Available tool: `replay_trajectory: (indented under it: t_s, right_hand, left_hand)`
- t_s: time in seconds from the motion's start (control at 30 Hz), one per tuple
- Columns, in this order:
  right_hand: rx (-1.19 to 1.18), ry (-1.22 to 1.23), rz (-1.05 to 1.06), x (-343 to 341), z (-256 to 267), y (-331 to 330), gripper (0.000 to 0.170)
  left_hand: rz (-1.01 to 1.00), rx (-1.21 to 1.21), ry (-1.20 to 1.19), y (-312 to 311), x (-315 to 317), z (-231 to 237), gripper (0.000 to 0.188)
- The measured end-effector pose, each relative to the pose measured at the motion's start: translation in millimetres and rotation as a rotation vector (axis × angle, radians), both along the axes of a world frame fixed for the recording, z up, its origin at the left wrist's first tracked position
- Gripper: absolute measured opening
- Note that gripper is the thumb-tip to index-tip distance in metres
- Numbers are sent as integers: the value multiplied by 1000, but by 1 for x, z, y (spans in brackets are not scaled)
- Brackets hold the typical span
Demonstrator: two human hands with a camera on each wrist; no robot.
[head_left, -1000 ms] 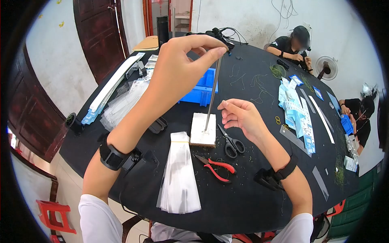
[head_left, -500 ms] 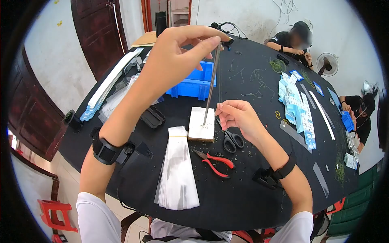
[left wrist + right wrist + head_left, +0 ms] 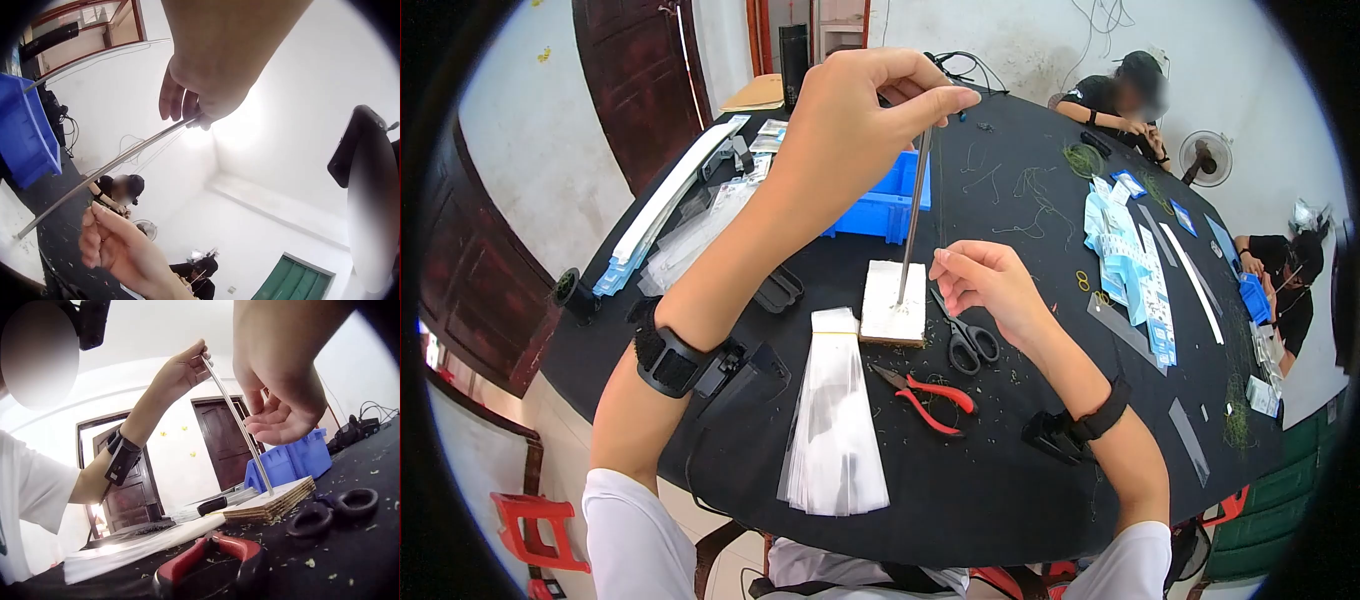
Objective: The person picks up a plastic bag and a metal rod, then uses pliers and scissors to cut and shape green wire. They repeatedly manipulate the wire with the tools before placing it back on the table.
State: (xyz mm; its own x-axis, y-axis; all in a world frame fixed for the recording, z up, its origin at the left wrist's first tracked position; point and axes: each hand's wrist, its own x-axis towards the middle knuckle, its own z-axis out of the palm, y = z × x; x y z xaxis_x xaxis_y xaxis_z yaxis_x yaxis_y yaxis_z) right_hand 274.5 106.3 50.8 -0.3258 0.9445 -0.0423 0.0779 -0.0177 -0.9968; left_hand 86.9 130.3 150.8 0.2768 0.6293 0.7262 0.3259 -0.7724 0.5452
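Note:
A slim metal rod (image 3: 913, 220) stands tilted on a white-topped wooden block (image 3: 880, 310). At the rod's upper end, my left hand (image 3: 850, 125) holds it with curled fingers, seen also in the right wrist view, where the left hand (image 3: 178, 375) meets the rod's tip. Beside the rod's lower half, my right hand (image 3: 995, 285) has thumb and forefinger together, apart from the rod. A faint thin strand shows at these fingertips; its course is hard to make out. The left wrist view shows the right hand (image 3: 122, 250) with its other fingers curled.
Black scissors (image 3: 970, 347) and red-handled pliers (image 3: 935, 400) lie right of the block, clear sleeves (image 3: 835, 430) in front. Behind stands a blue bin (image 3: 880, 215). Blue-white packets (image 3: 1125, 260) lie at the right; two people sit across the table.
My left hand has risen slightly, and its fingertips have shifted right past the rod's top. The right hand has moved slightly left and keeps its pinch.

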Motion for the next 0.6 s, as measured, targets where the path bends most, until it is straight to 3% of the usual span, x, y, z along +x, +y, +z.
replay_trajectory:
  t_s: [0.1,0.2,0.3,0.37,0.5,0.6]
  right_hand:
    - [3,-6,12,1,-1,1,23]
    - [2,7,20,0,-3,1,24]
    - [23,-2,12,-2,-5,0,24]
    - [35,15,2,-3,-7,1,23]
    - [47,63,10,-8,-12,4,22]
    - [41,43,34,-9,-13,5,21]
  left_hand:
    - [28,25,-24,1,1,-3,25]
    - [107,-59,-351,-4,4,-9,32]
    - [210,-192,-286,-26,-14,-25,39]
    - [408,-291,264,-45,-35,-47,43]
    - [336,-402,906,-95,-60,-107,55]
    - [234,-570,877,-108,-66,-129,52]
